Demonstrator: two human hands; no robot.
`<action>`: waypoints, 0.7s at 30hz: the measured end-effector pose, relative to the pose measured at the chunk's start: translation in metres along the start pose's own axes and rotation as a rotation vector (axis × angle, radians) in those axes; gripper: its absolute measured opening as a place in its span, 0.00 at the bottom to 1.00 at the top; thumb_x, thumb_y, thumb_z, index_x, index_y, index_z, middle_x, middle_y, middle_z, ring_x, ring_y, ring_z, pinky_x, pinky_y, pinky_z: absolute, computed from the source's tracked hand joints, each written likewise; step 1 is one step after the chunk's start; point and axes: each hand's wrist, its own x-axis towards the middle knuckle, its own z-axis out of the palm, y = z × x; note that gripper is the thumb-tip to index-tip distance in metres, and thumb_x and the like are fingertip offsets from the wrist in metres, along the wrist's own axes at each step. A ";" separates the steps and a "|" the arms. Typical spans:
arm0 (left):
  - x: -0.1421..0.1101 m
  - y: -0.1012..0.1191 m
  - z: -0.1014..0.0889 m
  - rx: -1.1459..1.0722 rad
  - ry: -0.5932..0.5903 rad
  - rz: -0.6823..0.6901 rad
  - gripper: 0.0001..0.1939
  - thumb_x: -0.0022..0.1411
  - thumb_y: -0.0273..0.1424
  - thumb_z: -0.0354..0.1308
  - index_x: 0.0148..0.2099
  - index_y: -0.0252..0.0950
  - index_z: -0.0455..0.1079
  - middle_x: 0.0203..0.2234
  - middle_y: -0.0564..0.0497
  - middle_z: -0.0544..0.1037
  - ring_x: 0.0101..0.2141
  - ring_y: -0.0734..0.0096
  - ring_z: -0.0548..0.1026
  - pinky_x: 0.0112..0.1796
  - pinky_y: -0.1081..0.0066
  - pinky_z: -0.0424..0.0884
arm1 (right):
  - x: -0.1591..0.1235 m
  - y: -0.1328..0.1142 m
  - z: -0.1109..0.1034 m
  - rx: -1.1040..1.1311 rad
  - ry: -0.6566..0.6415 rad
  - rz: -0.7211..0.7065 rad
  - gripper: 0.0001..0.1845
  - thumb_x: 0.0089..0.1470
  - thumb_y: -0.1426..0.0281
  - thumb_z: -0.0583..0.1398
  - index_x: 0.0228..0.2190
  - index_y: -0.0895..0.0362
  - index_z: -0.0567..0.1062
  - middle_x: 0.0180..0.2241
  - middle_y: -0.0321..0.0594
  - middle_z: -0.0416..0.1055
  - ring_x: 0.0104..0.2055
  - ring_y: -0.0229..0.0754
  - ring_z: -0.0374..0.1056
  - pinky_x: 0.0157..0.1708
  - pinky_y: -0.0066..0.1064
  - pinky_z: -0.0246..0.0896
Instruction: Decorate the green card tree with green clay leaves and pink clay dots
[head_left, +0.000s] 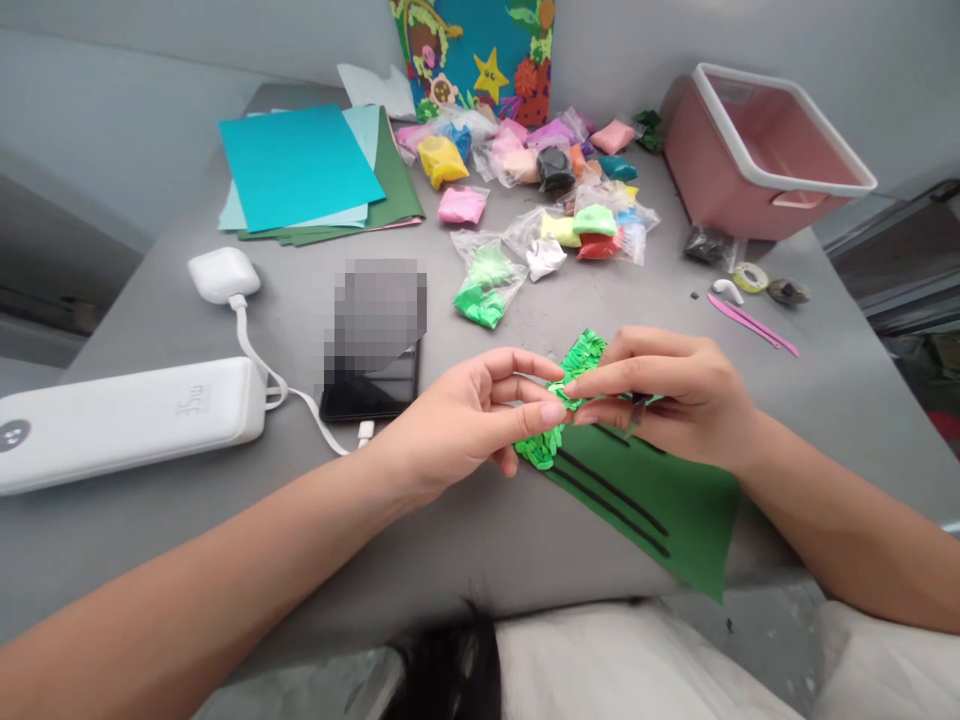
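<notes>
So the bright green clay pieces [541, 447] are packed along one end of a dark green sheet [675, 500], which lies on the grey table [442, 560] with thin black strips [611, 500] stuck along it. The clay is being worked by both hands, left hand [480, 410] and right hand [660, 395], fingertips brought close together right over it. Whether anything is actually pinched by either hand can't be told, since that spot is too small and partly covered. A phone [371, 390] is parked near the left forearm, and bagged clay in lots of colours [555, 170] is scattered farther back, beside a pink bin [772, 160].
</notes>
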 end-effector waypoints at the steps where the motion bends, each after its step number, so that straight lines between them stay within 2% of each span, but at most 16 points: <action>1: 0.000 0.000 0.000 0.001 0.000 0.002 0.24 0.53 0.40 0.76 0.47 0.37 0.72 0.29 0.56 0.77 0.25 0.80 0.69 0.20 0.81 0.71 | 0.000 0.000 0.000 0.006 0.001 0.003 0.06 0.61 0.73 0.66 0.42 0.55 0.81 0.30 0.35 0.69 0.31 0.32 0.69 0.33 0.24 0.67; 10: -0.002 0.001 -0.001 -0.016 -0.055 -0.026 0.21 0.55 0.38 0.75 0.46 0.38 0.72 0.29 0.56 0.77 0.26 0.78 0.70 0.19 0.82 0.68 | 0.000 0.002 -0.002 0.052 -0.009 -0.001 0.09 0.62 0.75 0.64 0.41 0.51 0.82 0.33 0.37 0.71 0.32 0.34 0.72 0.34 0.28 0.71; 14: -0.003 0.003 0.000 -0.037 -0.106 -0.065 0.20 0.57 0.37 0.73 0.47 0.38 0.71 0.30 0.54 0.78 0.27 0.77 0.71 0.19 0.81 0.67 | 0.001 0.001 -0.002 0.081 -0.009 -0.034 0.09 0.60 0.78 0.64 0.41 0.54 0.82 0.34 0.38 0.71 0.34 0.34 0.72 0.34 0.26 0.70; 16: -0.002 0.006 0.001 -0.021 -0.052 -0.053 0.16 0.62 0.37 0.68 0.48 0.37 0.71 0.34 0.53 0.80 0.22 0.81 0.66 0.19 0.79 0.67 | 0.001 0.002 -0.001 0.062 0.005 -0.028 0.09 0.60 0.78 0.64 0.41 0.55 0.81 0.33 0.38 0.70 0.33 0.33 0.72 0.35 0.26 0.70; 19: 0.001 0.009 0.000 0.091 0.166 0.021 0.12 0.69 0.38 0.59 0.48 0.36 0.70 0.41 0.49 0.81 0.16 0.86 0.55 0.19 0.76 0.67 | 0.001 0.009 0.000 -0.026 0.027 -0.015 0.09 0.62 0.77 0.63 0.41 0.54 0.81 0.31 0.36 0.69 0.31 0.32 0.70 0.34 0.25 0.68; 21: 0.003 0.009 -0.004 0.226 0.288 0.086 0.13 0.70 0.40 0.56 0.49 0.37 0.70 0.41 0.48 0.82 0.16 0.84 0.56 0.20 0.74 0.66 | 0.000 0.016 0.002 -0.098 0.015 -0.008 0.09 0.63 0.76 0.61 0.41 0.54 0.81 0.30 0.36 0.68 0.30 0.33 0.69 0.33 0.25 0.67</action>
